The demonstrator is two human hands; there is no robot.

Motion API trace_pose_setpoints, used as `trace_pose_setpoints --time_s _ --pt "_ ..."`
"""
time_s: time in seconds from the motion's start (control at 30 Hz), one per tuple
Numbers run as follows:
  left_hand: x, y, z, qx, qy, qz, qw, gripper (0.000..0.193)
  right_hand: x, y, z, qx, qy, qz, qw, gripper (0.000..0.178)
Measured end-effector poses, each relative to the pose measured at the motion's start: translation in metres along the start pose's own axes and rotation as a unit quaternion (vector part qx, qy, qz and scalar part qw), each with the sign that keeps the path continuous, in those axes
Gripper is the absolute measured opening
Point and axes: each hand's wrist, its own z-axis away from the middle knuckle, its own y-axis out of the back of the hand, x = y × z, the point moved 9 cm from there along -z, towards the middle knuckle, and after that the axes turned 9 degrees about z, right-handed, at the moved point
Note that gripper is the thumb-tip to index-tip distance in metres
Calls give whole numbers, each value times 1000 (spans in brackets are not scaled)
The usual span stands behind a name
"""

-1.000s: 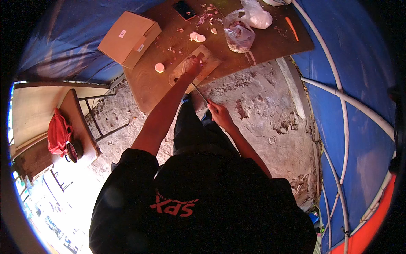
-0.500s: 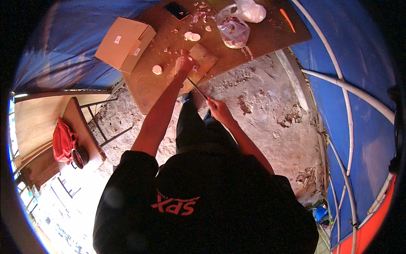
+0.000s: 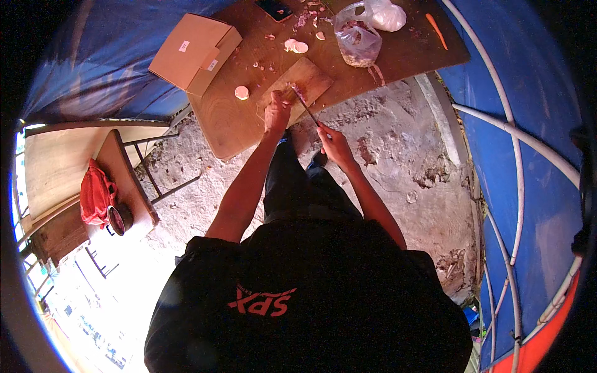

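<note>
My right hand [image 3: 334, 146] is wrapped around the handle of a knife [image 3: 308, 110]. The blade slants up and left, its tip over a wooden cutting board [image 3: 316, 79]. Small purplish pieces [image 3: 292, 86] lie on the board by the tip. My left hand [image 3: 277, 114] is closed at the near left part of the board, left of the blade; whatever its fingers hold is too small to make out. A pale round piece [image 3: 242, 92] sits on the table left of the board, and more pale pieces [image 3: 296, 46] lie beyond it.
The wooden table [image 3: 217, 127] also carries a cardboard box [image 3: 191, 50], a dark phone [image 3: 273, 9], plastic bags [image 3: 359, 46] with contents, an orange stick-like thing [image 3: 436, 31] and scattered peelings. A red bag [image 3: 97, 196] rests on another table at left. Blue tarp and pale poles stand at right.
My left hand has drawn back toward me from over the board to its near side. The knife tip has moved farther onto the board. The whole view has shifted slightly.
</note>
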Motion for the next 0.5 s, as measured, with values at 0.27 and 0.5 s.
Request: trace_pose_setpoints --time_s 0.27,0.5 --pt "15 12 14 56 -44 30 997 34 -10 -8 16 -19 -26 -28 999 48" --pt "10 12 14 112 -7 -56 992 24 -9 -16 21 -52 -23 -45 997 48"
